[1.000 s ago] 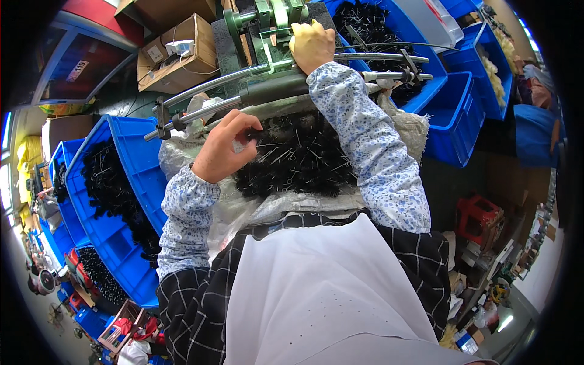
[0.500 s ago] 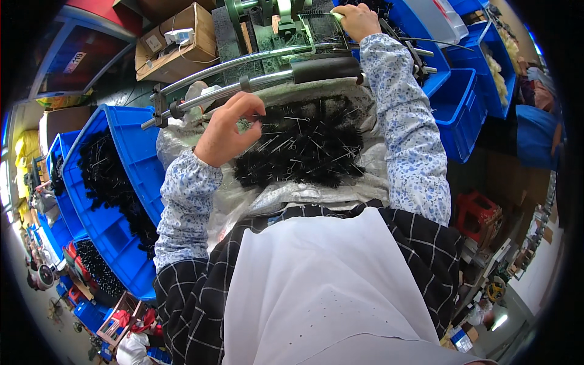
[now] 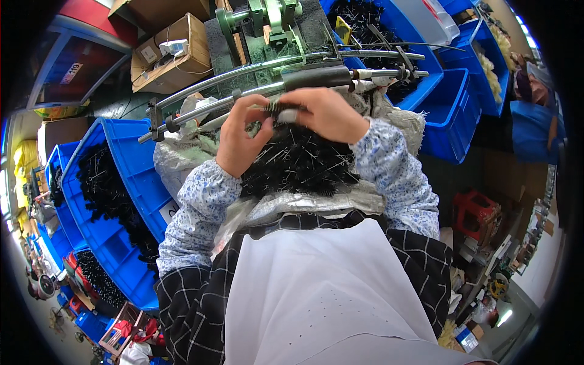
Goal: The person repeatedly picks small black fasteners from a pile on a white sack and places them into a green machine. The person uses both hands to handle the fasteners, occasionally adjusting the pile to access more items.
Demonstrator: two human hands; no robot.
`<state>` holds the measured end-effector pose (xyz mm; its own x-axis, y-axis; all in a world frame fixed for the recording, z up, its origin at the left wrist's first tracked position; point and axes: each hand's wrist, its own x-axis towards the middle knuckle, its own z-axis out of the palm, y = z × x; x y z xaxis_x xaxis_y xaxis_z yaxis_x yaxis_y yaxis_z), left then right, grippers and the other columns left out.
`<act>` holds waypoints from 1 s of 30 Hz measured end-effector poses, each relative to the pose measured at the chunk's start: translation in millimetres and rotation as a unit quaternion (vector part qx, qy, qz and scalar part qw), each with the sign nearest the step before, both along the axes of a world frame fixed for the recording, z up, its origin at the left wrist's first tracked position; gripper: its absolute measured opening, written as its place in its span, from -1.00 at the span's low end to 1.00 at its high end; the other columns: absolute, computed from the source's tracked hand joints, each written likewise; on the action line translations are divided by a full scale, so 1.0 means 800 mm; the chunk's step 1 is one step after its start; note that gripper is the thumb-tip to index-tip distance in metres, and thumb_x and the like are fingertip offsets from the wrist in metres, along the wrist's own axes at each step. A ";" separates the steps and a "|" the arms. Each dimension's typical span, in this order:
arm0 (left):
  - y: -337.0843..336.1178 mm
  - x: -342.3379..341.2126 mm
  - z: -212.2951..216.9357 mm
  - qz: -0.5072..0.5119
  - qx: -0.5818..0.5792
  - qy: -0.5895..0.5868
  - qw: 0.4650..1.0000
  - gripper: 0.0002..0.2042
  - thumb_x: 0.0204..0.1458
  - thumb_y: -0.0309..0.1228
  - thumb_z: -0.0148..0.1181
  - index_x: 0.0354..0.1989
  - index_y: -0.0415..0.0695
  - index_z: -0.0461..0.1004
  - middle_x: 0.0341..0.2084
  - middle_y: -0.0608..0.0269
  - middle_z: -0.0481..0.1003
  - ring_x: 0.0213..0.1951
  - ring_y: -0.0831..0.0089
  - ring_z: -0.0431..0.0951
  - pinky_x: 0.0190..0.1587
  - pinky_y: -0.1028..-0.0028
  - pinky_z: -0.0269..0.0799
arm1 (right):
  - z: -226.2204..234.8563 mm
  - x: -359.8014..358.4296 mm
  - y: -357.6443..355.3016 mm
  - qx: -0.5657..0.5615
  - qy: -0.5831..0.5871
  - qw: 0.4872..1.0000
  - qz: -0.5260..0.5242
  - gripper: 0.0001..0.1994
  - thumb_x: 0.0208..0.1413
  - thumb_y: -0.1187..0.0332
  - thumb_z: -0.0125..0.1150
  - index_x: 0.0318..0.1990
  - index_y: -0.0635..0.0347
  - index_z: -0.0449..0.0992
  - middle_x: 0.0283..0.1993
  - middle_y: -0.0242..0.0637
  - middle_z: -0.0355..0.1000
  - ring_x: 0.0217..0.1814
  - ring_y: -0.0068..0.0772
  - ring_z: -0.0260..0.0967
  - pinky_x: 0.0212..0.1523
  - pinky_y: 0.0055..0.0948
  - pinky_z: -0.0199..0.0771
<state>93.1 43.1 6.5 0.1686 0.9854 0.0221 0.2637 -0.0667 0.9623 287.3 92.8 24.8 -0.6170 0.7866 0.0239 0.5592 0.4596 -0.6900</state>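
My hands have come together above a pile of black twisted-wire brushes on a whitish woven sack across my lap. Between the fingertips is a dark bristled wire brush, partly hidden by fingers. My left hand is closed, its thumb and forefinger curled toward each other at the brush's left end. My right hand, slightly blurred, is closed on the brush from the right. A whitish patch shows by its thumb; I cannot tell what it is.
A green machine with metal rails and a dark roller stands just beyond my hands. Blue bins holding black brushes flank me at left and at far right. A cardboard box sits behind the rails.
My right hand has left the machine and come down and left to meet my left hand over the pile. My left hand has shifted slightly right and stays raised.
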 end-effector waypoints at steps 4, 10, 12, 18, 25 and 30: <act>-0.010 -0.020 -0.036 -0.086 -0.031 0.138 0.986 -0.74 -0.05 -0.57 0.14 -0.16 -0.21 0.32 -0.35 0.23 0.44 -0.33 0.52 0.48 -0.32 0.54 0.39 | -0.032 0.018 0.092 0.273 -0.150 0.929 -0.201 -0.78 0.02 0.44 0.06 -0.19 -0.02 0.56 -0.33 -0.32 0.49 -0.31 -0.31 0.44 -0.28 -0.37 0.44; 0.000 0.003 -0.074 -0.337 -0.021 0.290 0.895 -0.66 -0.07 -0.48 0.16 -0.07 -0.20 0.31 -0.21 0.00 0.45 -0.12 0.08 0.44 -0.04 0.26 0.33 | -0.072 0.023 0.158 0.326 -0.223 0.890 -0.228 -0.79 -0.03 0.40 0.12 -0.21 -0.07 0.56 -0.39 -0.39 0.44 -0.29 -0.33 0.39 -0.18 -0.34 0.39; 0.002 0.013 -0.075 -0.346 -0.053 0.309 0.884 -0.64 -0.06 -0.48 0.15 -0.05 -0.19 0.31 -0.20 -0.03 0.44 -0.09 0.04 0.42 -0.01 0.23 0.32 | -0.075 0.022 0.163 0.313 -0.221 0.898 -0.215 -0.76 -0.02 0.42 0.08 -0.20 -0.12 0.57 -0.38 -0.40 0.46 -0.26 -0.34 0.40 -0.16 -0.31 0.38; -0.001 0.023 -0.084 -0.343 -0.046 0.318 0.883 -0.58 -0.10 -0.50 0.15 -0.01 -0.17 0.27 -0.23 -0.07 0.45 -0.14 0.03 0.44 -0.07 0.23 0.36 | -0.080 0.023 0.169 0.311 -0.198 0.908 -0.197 -0.74 -0.01 0.41 0.08 -0.17 -0.17 0.57 -0.32 -0.48 0.46 -0.20 -0.40 0.34 -0.11 -0.32 0.30; -0.007 0.004 -0.023 -0.307 -0.010 0.403 0.862 -0.57 -0.17 -0.54 0.09 -0.02 -0.09 0.30 -0.34 0.02 0.48 -0.24 0.10 0.49 -0.20 0.23 0.41 | -0.082 0.028 0.178 0.322 -0.261 0.890 -0.189 -0.72 0.04 0.27 0.10 -0.05 -0.09 0.48 -0.17 -0.46 0.41 -0.08 -0.42 0.24 -0.06 -0.32 0.15; -0.015 -0.034 -0.015 -0.254 0.060 0.342 0.903 -0.54 -0.20 -0.58 0.05 -0.01 -0.04 0.33 -0.34 0.08 0.44 -0.27 0.10 0.46 -0.19 0.26 0.38 | -0.087 0.045 0.159 0.283 -0.223 0.895 -0.263 -0.65 -0.05 0.19 0.18 -0.08 0.05 0.47 -0.22 -0.33 0.45 -0.05 -0.28 0.32 -0.12 -0.19 0.22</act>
<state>65.6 30.8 -5.9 0.6121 0.7750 -0.1571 0.6998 -0.4384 0.5640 323.2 220.0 -44.9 -0.2121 0.9107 0.3544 0.9629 0.2567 -0.0832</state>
